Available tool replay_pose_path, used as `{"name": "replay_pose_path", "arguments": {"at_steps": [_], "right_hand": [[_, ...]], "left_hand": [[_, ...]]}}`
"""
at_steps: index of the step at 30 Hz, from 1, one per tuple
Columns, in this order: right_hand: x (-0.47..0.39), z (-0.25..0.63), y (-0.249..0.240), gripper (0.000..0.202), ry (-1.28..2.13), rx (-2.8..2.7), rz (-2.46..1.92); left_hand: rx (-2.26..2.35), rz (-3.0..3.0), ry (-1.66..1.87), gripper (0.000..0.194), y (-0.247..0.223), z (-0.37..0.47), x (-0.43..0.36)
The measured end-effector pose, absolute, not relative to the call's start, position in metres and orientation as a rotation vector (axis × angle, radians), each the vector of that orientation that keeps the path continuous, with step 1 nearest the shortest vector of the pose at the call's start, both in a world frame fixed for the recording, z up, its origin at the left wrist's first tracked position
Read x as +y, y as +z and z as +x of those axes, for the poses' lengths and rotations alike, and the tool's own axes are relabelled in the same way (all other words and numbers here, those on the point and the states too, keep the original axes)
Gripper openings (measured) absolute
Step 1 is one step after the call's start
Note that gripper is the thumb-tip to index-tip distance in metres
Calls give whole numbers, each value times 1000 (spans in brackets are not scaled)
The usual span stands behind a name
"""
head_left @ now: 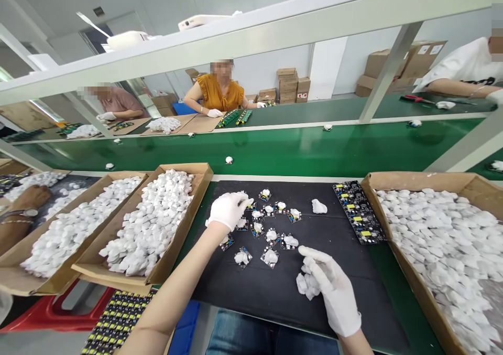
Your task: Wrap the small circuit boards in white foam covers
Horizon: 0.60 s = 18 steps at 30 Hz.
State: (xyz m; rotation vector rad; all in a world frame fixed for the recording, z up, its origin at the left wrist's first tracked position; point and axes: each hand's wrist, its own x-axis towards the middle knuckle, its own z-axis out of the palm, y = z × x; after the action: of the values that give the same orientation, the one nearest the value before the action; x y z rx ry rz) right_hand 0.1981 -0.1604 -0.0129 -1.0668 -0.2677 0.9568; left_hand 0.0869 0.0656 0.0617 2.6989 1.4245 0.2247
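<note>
The gloved left hand (pixel 228 211) reaches over the black mat (pixel 275 287) on the bench, its fingers curled down onto the far edge of a cluster of small circuit boards (pixel 267 226) topped with white caps. The gloved right hand (pixel 332 289) rests nearer the body, fingers closed around a bunch of white caps (pixel 306 284). Cardboard trays (pixel 173 255) heaped with white caps stand on either side.

An electronics assembly factory: green conveyor belt (pixel 275 150), gloved co-workers (pixel 218 94), cardboard trays (pixel 196 197) of white parts.
</note>
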Motion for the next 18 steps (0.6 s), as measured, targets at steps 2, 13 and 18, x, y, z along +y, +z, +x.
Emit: {"name": "replay_pose_path", "arguments": {"at_steps": [2,13,18], "right_hand": [[-160,198,-14,33,959,-280,-1080],[-159,199,-16,38,962,-305,-1156],[-159,199,-13,40,967,-320,-1182]], "left_hand": [[1413,2712,168,24,57,94,74],[1215,2675,115,17,29,105,76],[1136,2626,248,22,32,89,80]]}}
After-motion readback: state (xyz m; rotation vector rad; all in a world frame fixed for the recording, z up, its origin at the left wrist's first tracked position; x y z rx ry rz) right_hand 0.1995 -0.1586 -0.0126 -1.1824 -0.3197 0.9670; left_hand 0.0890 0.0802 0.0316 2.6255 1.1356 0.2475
